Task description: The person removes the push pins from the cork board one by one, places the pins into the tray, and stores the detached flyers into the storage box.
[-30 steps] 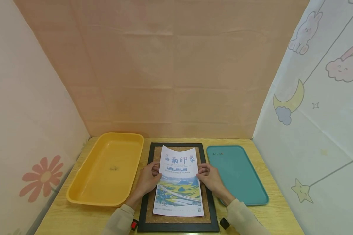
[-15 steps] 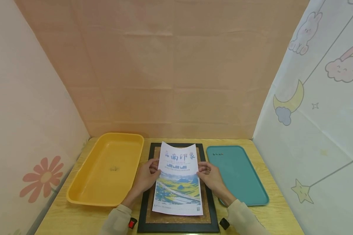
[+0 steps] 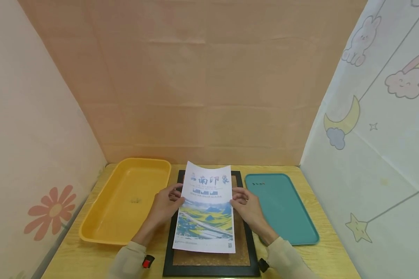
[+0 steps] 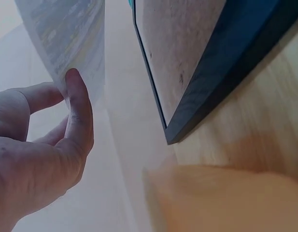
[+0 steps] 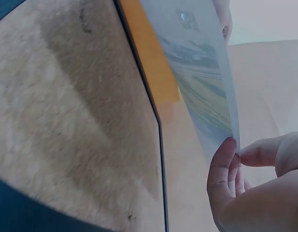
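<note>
A printed paper poster with a green and blue landscape and Chinese lettering is held up over a black-framed cork board. My left hand pinches its left edge between thumb and fingers. At the opposite edge, my right hand pinches it the same way. In the left wrist view the paper hangs clear of the board's frame. The right wrist view has the sheet apart from the cork. Most of the board's upper part is hidden behind the poster.
A deep yellow tray stands on the wooden table at the left, with a small dark patch in its middle. On the right lies a flat teal tray with several tiny items near its far edge. Cloth walls surround the table.
Both hands have raised the poster off the board and shifted it slightly left. The left hand has moved further left than the right. Trays and board have stayed put.
</note>
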Motion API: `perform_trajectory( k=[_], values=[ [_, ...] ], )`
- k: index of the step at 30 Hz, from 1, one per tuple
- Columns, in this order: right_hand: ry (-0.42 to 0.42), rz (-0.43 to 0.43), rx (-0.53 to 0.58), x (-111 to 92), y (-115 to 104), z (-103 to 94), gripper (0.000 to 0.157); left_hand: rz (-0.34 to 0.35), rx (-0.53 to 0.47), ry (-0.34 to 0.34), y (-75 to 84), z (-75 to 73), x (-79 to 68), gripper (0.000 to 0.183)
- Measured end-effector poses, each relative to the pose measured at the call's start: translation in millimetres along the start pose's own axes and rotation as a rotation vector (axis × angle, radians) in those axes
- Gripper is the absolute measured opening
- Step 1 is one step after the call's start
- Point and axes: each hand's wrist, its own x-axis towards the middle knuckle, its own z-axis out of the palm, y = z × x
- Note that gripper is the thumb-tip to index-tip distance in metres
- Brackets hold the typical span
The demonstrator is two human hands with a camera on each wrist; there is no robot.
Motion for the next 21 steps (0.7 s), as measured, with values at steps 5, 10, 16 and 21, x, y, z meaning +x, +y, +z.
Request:
perform_trajectory(
  k=[5, 10, 16, 21],
  values=[
    [0.008, -0.014, 0.026, 2, -8, 7.7, 0.041, -0.026, -0.018, -0.033, -0.2, -14.9, 2.2, 0.051],
    [-0.007, -0.035, 0.030, 6, -14, 17.2, 0.041, -0.023, -0.035, -0.067, -4.6, -31.3, 4.8, 0.052],
    [-0.036, -0.048, 0.050, 12, -16, 30.9, 0.042, -0.028, -0.056, -0.090, -15.5, -49.3, 6.8, 0.053],
    [-0.048, -0.071, 0.030, 15, -19, 46.2, 0.041, -0.022, -0.075, -0.106, -23.5, -64.6, 5.9, 0.055]
  ],
)
